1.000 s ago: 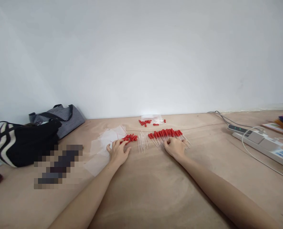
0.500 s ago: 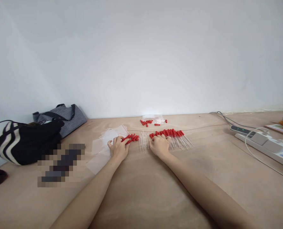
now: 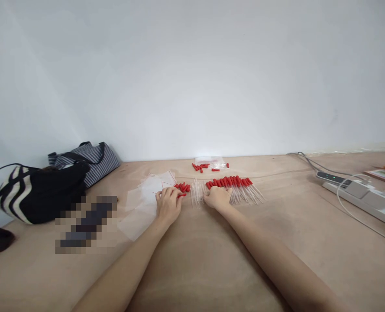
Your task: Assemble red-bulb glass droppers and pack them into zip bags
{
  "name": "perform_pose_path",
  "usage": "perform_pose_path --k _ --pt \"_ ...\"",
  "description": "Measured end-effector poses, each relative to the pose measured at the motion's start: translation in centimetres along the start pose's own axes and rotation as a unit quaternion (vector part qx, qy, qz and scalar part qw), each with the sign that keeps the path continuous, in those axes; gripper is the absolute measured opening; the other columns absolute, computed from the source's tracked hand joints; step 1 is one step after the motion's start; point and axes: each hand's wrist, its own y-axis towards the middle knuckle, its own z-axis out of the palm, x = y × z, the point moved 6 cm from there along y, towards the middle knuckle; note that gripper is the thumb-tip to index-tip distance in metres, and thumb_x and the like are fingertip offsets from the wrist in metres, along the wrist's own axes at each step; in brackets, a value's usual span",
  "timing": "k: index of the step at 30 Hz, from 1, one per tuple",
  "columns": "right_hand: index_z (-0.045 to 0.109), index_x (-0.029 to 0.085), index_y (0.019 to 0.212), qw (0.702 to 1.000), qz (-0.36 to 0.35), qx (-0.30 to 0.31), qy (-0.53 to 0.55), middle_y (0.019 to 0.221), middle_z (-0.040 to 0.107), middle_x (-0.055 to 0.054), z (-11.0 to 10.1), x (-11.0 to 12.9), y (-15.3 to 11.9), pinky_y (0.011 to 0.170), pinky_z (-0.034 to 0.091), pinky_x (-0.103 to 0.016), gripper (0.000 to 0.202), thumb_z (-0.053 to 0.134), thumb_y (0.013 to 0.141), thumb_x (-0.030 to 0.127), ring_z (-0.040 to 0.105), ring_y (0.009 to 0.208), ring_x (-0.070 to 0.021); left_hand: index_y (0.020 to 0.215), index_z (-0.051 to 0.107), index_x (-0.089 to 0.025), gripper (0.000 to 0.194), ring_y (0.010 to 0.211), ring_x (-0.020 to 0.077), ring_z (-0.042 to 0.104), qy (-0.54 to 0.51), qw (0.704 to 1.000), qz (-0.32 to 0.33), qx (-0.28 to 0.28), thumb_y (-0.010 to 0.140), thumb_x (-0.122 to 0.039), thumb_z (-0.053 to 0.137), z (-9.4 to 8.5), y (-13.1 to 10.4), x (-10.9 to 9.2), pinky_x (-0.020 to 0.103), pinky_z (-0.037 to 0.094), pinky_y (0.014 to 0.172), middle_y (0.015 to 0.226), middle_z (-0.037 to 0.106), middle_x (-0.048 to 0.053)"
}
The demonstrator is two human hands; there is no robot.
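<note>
My left hand (image 3: 169,203) lies over the left pile of red pieces (image 3: 183,187), its fingers curled and close together; what is under them is hidden. Beside it, clear plastic bags (image 3: 147,190) with red edges lie flat. My right hand (image 3: 217,197) is curled down at the left end of a row of red-topped clear sticks (image 3: 236,182); its fingertips are mostly hidden. Between the hands lie several thin clear sticks (image 3: 197,193) without red tops.
Further back are loose red pieces (image 3: 201,167) and a clear bag (image 3: 208,160). A striped bag (image 3: 101,162) and a black bag (image 3: 56,195) stand left. A power strip (image 3: 364,199) with cables lies right.
My left hand has shifted to the right, closer to the left pile of red pieces, and its fingers have drawn together. My right hand has stayed nearly in place, a little lower against the row.
</note>
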Motion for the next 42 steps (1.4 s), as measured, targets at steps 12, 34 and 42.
perform_pose_path --k 12,34,42 --pt "0.064 0.018 0.069 0.999 -0.002 0.005 0.047 0.079 0.067 -0.009 -0.3 -0.9 -0.4 0.079 0.028 -0.041 0.019 0.051 0.072 0.031 0.059 0.08 -0.0235 0.088 0.056 -0.021 0.011 0.086 0.0193 0.054 -0.148 0.97 0.141 0.132 0.08 -0.024 0.048 -0.1 -2.9 -6.3 0.036 0.03 0.079 0.089 0.065 0.002" --pt "0.059 0.021 0.07 0.949 -0.299 -0.085 0.051 0.072 0.059 -0.001 -2.7 -10.6 -7.2 0.072 0.026 -0.03 0.021 0.047 0.082 0.034 0.05 0.075 -0.0148 0.089 0.061 -0.023 0.015 0.087 0.0191 0.054 -0.172 0.962 0.144 0.159 0.08 -0.024 0.048 0.2 -3.0 -5.9 0.036 0.034 0.08 0.088 0.064 0.002" --pt "0.064 0.03 0.093 0.956 -0.274 -0.064 0.082 0.082 0.059 -0.001 -1.7 -7.4 -6.3 0.075 0.027 -0.033 0.026 0.056 0.074 0.046 0.05 0.083 -0.0174 0.097 0.063 -0.026 0.021 0.094 0.0204 0.05 -0.162 0.965 0.141 0.15 0.081 -0.027 0.049 1.1 -3.1 -6.0 0.038 0.034 0.082 0.099 0.061 0.003"
